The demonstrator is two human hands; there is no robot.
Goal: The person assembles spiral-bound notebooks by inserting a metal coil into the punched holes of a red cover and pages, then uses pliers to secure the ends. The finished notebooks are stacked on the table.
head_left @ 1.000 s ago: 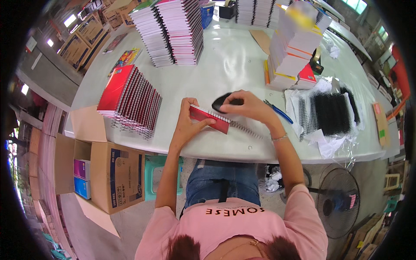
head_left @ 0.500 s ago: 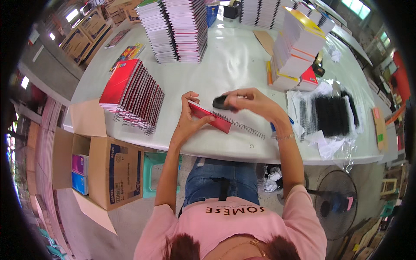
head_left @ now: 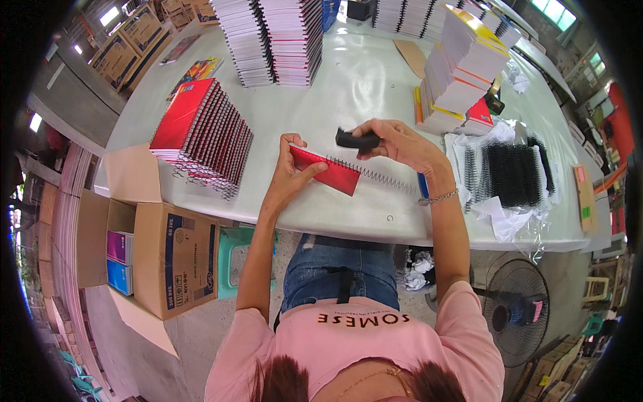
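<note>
A small red notebook [head_left: 339, 178] is gripped in my left hand [head_left: 295, 173], thumb on its cover and fingers behind. Along its far edge runs a dark wire spiral [head_left: 378, 175], partly threaded through the holes, its loose end reaching right past the notebook. My right hand [head_left: 400, 144] is closed around a black brush-like block [head_left: 356, 139], held just above the bound edge and apart from it. To the left stands a stack of red spiral notebooks [head_left: 201, 137], with coil ends sticking out at its near side.
Tall stacks of spiral notebooks [head_left: 295, 47] stand at the back. Unbound books [head_left: 465, 67] are piled at right, near a bundle of black coils [head_left: 512, 173] on white paper. An open carton [head_left: 177, 261] sits left of the table, a fan [head_left: 519, 311] right.
My right hand has lifted the black block up off the coil and slightly right. My left hand keeps hold of the notebook, almost in place.
</note>
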